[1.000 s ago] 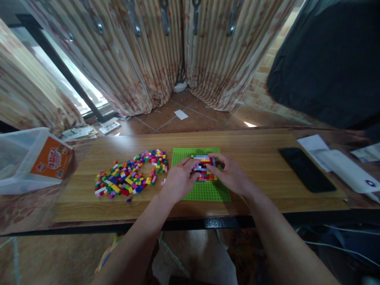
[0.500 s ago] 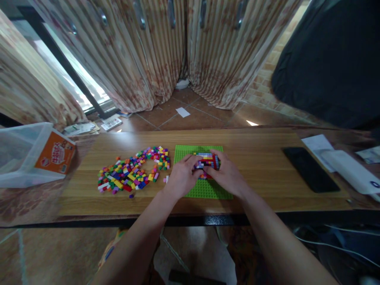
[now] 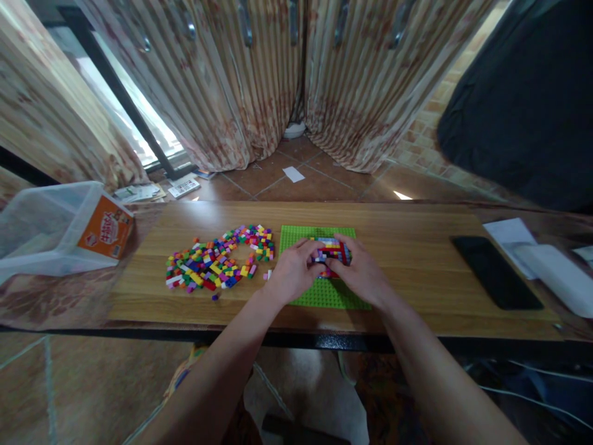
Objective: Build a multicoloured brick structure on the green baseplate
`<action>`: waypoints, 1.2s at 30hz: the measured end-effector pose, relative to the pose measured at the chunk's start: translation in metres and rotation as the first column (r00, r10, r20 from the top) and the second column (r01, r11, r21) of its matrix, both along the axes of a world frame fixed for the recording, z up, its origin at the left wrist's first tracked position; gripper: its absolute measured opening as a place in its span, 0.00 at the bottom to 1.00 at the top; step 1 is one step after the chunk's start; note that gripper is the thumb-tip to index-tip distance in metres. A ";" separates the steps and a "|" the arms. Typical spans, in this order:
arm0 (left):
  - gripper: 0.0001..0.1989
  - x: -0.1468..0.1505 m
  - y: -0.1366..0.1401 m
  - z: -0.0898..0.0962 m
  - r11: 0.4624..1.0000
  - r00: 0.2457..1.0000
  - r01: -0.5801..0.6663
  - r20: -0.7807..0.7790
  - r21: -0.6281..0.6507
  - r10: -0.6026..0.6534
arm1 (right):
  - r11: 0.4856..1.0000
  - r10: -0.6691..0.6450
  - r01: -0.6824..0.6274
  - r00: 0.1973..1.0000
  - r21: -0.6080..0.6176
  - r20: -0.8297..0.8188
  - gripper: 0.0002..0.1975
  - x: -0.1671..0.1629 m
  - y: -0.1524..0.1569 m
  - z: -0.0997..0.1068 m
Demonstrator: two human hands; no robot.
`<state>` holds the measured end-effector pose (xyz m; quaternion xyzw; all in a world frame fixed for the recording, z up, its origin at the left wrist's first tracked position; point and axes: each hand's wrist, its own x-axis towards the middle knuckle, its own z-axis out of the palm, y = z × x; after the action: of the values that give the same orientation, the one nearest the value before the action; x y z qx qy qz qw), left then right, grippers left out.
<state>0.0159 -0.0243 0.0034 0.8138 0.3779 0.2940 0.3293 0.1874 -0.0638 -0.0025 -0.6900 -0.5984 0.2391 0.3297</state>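
Note:
A green studded baseplate (image 3: 319, 296) lies on the wooden table in front of me. On it stands a small multicoloured brick build (image 3: 331, 250), with red, yellow, white and blue rows showing. From the left, my left hand (image 3: 296, 272) grips the build, thumb and fingers curled at its side. My right hand (image 3: 359, 269) holds the opposite side, its fingers behind and its thumb along the front. The hands cover both ends of the build, and whether a loose brick sits between the fingertips is too small to tell.
Left of the baseplate spreads a pile of loose bricks (image 3: 217, 262). A clear plastic bin (image 3: 55, 228) with an orange label stands at the far left. To the right lie a black phone-like slab (image 3: 495, 272) and a white object (image 3: 563, 278). The table's dark front edge (image 3: 324, 340) runs below my forearms.
The whole view has shifted, so the table appears slightly farther right and tilted. Both hands stay on the brick build, with hardly any movement of the fingers.

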 end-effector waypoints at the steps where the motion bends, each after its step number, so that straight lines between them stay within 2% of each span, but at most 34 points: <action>1: 0.17 -0.002 0.001 0.001 1.000 0.999 0.024 0.027 -0.019 -0.023 | 1.000 0.006 -0.006 1.000 0.006 -0.002 0.29 0.001 -0.001 -0.001; 5: 0.16 -0.020 0.009 0.005 0.997 0.994 0.050 0.098 -0.059 -0.044 | 1.000 0.029 -0.028 0.999 0.012 -0.020 0.29 0.005 -0.002 -0.002; 11: 0.13 -0.069 0.044 0.006 0.975 0.973 -0.215 0.077 -0.062 0.219 | 0.998 0.062 -0.062 0.998 0.007 -0.026 0.34 0.009 -0.004 0.003; 13: 0.12 -0.088 0.054 0.008 0.967 0.968 -0.245 0.037 -0.065 0.248 | 0.994 0.101 -0.101 0.995 0.043 -0.010 0.37 0.010 -0.005 0.002; 18: 0.07 -0.121 0.056 0.022 0.974 0.974 -0.149 -0.195 -0.172 0.114 | 0.981 0.179 -0.181 0.983 0.063 0.041 0.35 0.015 -0.005 -0.007; 22: 0.06 -0.127 0.048 0.029 0.947 0.961 -0.093 -0.275 -0.306 0.005 | 0.979 0.188 -0.193 0.979 0.069 0.083 0.33 0.017 -0.005 -0.010; 25: 0.06 -0.127 0.045 0.029 0.933 0.935 -0.048 -0.345 -0.357 -0.084 | 0.978 0.183 -0.192 0.977 0.076 0.110 0.33 0.018 -0.005 -0.010; 27: 0.07 -0.127 0.045 0.027 0.935 0.913 -0.061 -0.398 -0.349 -0.089 | 0.978 0.183 -0.193 0.976 0.080 0.121 0.33 0.018 -0.005 -0.010; 32: 0.11 -0.129 0.047 0.024 0.944 0.856 -0.251 -0.503 -0.213 0.114 | 0.978 0.190 -0.200 0.972 0.064 0.135 0.34 0.019 -0.005 -0.011; 36: 0.12 -0.128 0.048 0.022 0.953 0.834 -0.266 -0.530 -0.147 0.151 | 0.978 0.195 -0.204 0.972 0.051 0.134 0.34 0.019 -0.005 -0.010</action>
<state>-0.1117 0.0239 0.0252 0.7756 0.5683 0.0583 0.2684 0.2062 -0.0688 -0.0123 -0.6294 -0.6920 0.2068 0.2866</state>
